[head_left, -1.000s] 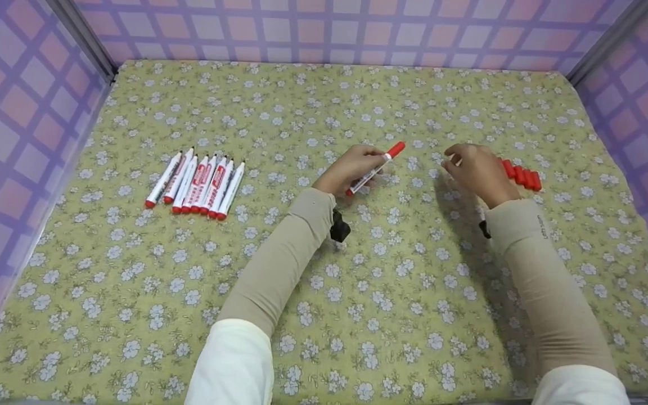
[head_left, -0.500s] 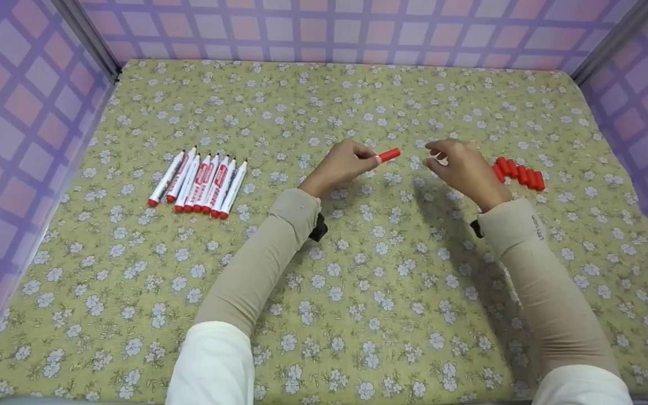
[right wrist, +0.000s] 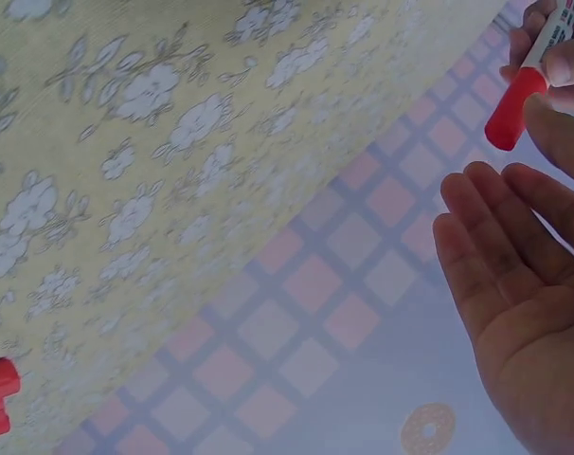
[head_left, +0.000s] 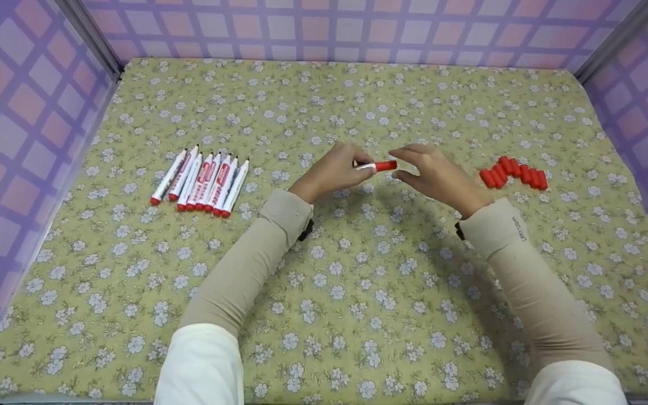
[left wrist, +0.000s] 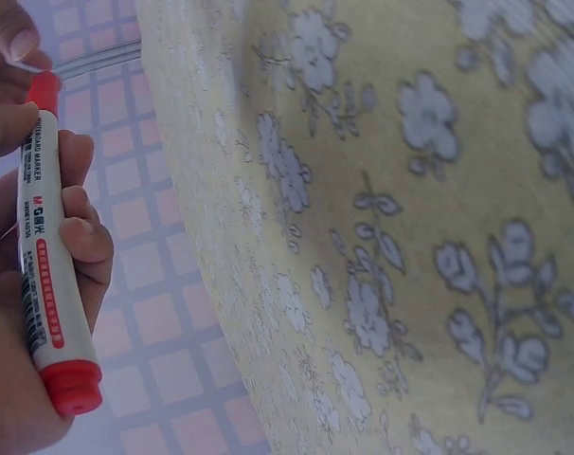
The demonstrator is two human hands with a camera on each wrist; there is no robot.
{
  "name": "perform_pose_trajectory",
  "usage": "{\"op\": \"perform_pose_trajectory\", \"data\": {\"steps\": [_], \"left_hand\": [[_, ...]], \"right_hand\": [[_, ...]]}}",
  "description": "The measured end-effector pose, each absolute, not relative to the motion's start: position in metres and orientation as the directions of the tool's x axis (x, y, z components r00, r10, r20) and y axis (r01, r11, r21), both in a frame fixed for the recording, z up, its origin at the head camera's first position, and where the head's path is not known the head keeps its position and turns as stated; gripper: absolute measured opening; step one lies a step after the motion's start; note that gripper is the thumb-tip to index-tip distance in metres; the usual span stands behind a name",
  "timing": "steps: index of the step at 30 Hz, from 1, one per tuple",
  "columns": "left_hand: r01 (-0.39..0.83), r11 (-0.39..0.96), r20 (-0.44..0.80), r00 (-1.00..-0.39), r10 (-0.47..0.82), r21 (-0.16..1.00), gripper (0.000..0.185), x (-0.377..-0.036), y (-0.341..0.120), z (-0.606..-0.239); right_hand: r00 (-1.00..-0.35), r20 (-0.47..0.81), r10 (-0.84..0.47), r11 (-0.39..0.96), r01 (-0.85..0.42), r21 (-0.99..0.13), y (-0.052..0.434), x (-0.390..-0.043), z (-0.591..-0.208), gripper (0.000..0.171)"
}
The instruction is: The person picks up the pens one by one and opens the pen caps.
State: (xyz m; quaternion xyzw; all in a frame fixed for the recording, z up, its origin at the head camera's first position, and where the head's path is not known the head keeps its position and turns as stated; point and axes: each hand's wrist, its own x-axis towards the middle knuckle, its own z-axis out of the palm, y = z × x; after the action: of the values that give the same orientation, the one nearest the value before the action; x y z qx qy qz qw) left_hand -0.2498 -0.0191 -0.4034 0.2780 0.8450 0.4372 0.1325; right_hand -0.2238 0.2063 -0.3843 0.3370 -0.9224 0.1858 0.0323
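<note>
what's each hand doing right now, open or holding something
Left hand: grips a red-capped whiteboard marker.
Right hand: open, fingers relaxed at the marker's cap, not yet gripping it.

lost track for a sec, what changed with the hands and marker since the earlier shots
The right hand left the pile of red caps and moved left to the capped end of the marker, which the left hand has turned level. The row of markers stayed put.
</note>
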Motion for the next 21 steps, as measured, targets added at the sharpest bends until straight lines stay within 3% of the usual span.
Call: {"op": "perform_pose_trajectory", "data": {"steps": [12,21], "left_hand": [[0.538,0.567,0.079,-0.765,0.639,0.624,0.025,-0.244,-0.027,-0.403],[0.579,0.621,0.077,-0.761,0.644,0.528,0.028,-0.24,-0.032,-0.402]], "right_hand": [[-0.66,0.24,-0.712,0.608,-0.75,-0.26,0.182,-0.224,-0.394,0.035],[-0.66,0.232,-0.715,0.632,-0.751,-0.189,0.167,-0.223,-0.398,0.024]]}}
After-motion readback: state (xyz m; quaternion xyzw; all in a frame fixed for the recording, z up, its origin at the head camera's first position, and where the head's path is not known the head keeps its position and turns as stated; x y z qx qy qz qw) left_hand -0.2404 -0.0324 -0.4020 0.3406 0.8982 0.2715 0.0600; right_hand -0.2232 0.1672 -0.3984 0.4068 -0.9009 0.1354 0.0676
